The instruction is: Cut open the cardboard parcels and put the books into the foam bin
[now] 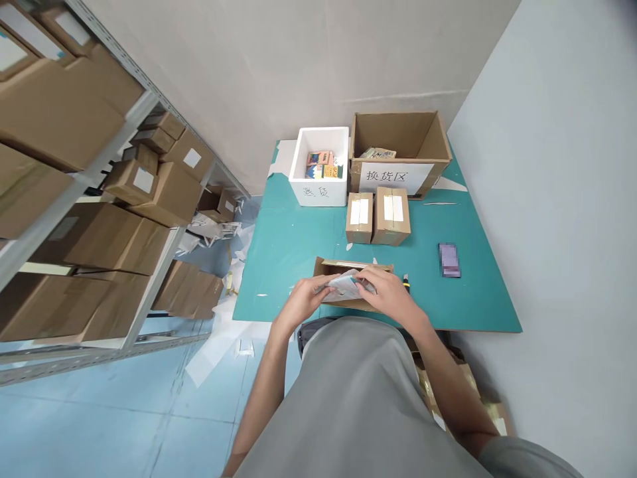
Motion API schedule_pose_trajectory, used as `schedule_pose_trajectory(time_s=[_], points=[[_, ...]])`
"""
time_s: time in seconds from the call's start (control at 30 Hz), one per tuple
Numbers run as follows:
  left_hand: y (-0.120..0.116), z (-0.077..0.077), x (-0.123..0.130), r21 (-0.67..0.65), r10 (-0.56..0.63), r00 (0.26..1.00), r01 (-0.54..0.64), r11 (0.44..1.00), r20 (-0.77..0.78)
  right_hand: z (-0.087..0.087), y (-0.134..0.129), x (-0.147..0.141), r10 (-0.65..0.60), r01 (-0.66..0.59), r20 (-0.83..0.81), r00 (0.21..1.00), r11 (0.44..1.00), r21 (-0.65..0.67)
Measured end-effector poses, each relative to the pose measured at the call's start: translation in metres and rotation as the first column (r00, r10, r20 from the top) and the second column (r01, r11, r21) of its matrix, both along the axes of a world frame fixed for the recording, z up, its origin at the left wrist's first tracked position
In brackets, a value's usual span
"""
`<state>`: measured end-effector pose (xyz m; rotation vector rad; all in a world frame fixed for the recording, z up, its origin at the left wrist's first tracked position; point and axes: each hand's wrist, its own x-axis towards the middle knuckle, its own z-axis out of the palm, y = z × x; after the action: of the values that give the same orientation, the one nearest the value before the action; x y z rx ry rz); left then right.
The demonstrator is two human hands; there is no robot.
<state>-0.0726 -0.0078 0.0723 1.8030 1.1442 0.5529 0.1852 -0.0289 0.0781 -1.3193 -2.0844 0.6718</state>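
At the front edge of the green table (279,245) lies an open cardboard box (358,305). Over its opening, my left hand (308,295) grips one end of a flat, pale packet in clear wrapping (342,287). The fingers of my right hand (389,293) are closed on the packet's other end. What is inside the wrapping cannot be made out, and the box's interior is mostly hidden by my hands. Just right of my right hand lies a small black and yellow tool (406,283), partly covered.
Two taped cartons (359,234) (391,232) stand beyond the box. Behind them are a white bin (318,194) with books and a large labelled carton (438,169). A phone-like purple object (450,259) lies right. Shelves (169,265) of boxes stand left; paper litters the floor.
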Motion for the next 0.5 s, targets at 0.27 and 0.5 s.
schedule_pose_trajectory(time_s=[0.27, 0.5], points=[[-0.004, -0.016, -0.034, -0.074, 0.095, 0.995, -0.093, 0.993, 0.030, 0.024, -0.014, 0.028, -0.096, 0.099, -0.079, 0.992, 0.995, 0.034], [0.008, -0.019, -0.070, -0.057, 0.317, 0.948, -0.318, 0.946, -0.035, 0.039, -0.019, 0.061, -0.307, 0.319, -0.289, 0.907, 0.948, -0.006]])
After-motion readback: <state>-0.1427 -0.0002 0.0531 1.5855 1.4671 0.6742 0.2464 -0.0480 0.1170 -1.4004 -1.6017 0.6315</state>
